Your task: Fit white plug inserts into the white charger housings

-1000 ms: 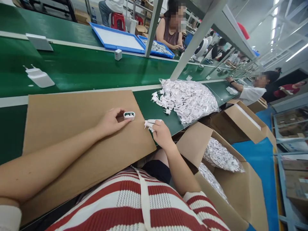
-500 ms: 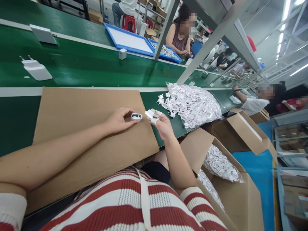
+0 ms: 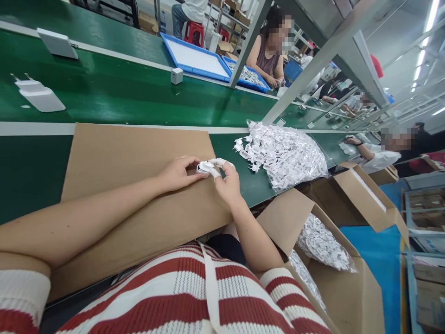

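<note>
My left hand point(image 3: 179, 172) rests on a brown cardboard sheet point(image 3: 121, 157) and pinches a small white charger shell point(image 3: 202, 168). My right hand point(image 3: 226, 182), with white finger cots on its fingertips, is closed on a small white plug part and presses it against the shell. The two hands touch at the shell, near the cardboard's right edge. A heap of white plug parts in a clear bag point(image 3: 283, 153) lies on the green bench to the right of my hands.
A green conveyor belt point(image 3: 139, 97) runs behind the cardboard, carrying a white charger point(image 3: 36, 95) and a small white cube point(image 3: 176, 75). Blue trays point(image 3: 194, 58) sit beyond it. Open cardboard boxes point(image 3: 327, 241) of bagged parts stand at my right. Other people work along the line.
My right hand moved left with the plug part and now meets the shell held by my left hand. The view has shifted slightly.
</note>
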`<state>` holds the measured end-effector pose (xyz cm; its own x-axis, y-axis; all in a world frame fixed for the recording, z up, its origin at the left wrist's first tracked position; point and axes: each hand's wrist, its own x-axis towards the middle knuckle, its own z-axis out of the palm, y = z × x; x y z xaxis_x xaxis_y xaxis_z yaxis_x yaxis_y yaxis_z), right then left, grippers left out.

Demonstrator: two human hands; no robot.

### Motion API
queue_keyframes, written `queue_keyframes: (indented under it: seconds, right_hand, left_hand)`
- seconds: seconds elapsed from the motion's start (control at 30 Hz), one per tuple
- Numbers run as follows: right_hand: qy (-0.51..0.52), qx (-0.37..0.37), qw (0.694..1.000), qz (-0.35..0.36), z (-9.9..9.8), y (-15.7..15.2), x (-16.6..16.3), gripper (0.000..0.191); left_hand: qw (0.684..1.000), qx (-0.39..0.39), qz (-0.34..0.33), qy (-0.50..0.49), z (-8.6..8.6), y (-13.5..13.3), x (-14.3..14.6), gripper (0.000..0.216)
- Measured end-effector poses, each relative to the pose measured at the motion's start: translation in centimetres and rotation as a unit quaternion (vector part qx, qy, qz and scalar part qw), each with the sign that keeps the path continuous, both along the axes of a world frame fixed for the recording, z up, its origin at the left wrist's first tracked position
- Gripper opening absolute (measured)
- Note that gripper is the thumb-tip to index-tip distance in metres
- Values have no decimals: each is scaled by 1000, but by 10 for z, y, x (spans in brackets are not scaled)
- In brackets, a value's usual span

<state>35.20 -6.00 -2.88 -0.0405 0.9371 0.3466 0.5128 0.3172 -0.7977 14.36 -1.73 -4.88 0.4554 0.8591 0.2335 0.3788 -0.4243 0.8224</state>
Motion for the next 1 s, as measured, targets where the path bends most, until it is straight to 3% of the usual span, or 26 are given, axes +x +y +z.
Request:
queue_keyframes:
  seconds: [0.13,0.33,0.7,1.0]
  right_hand:
    - [-96,25,995,16,2,-3,2,35]
    - [-225,-17,974,1,16,0,1,49]
    - [-303,20,950,76,26,15,6,46]
    - [-364,19,928,82,26,17,6,45]
  left_hand:
    - [1000,-10,-6,-18,2,-1,0,52]
    - [999,27,-23,-30,0,1,0,56]
    - [979,160,-15,124,1,0,-1,51]
    - [941,237,0,240,7,-3,2,46]
